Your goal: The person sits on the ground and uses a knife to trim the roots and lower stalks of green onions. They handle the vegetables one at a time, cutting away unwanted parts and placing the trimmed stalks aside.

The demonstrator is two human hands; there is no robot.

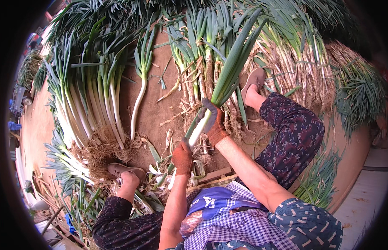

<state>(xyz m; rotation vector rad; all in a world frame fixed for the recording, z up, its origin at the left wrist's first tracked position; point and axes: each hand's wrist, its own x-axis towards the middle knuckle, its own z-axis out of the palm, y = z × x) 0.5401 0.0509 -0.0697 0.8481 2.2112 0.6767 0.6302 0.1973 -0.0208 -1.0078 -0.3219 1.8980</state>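
My right hand (214, 121), in a rust-and-grey work glove, grips a large green onion (198, 129) where its white shank meets the leaves. The green leaves (236, 62) slant up and away to the right. Lower down, my left hand (182, 158), in a matching glove, is closed at the shank's lower end. A loose green leaf strip (194, 125) runs beside the shank between both hands. The onion's root end is hidden by my left hand. One clean white onion (139, 103) lies apart on the ground, ahead and to the left.
White-stemmed onions (87, 106) with bushy roots are heaped left. Unpeeled, soil-marked onions (209, 72) lie ahead, and a larger pile (294, 65) is to the right. Peeled leaf scraps (156, 168) litter the ground between my shoes. A small cart (20, 100) stands far left.
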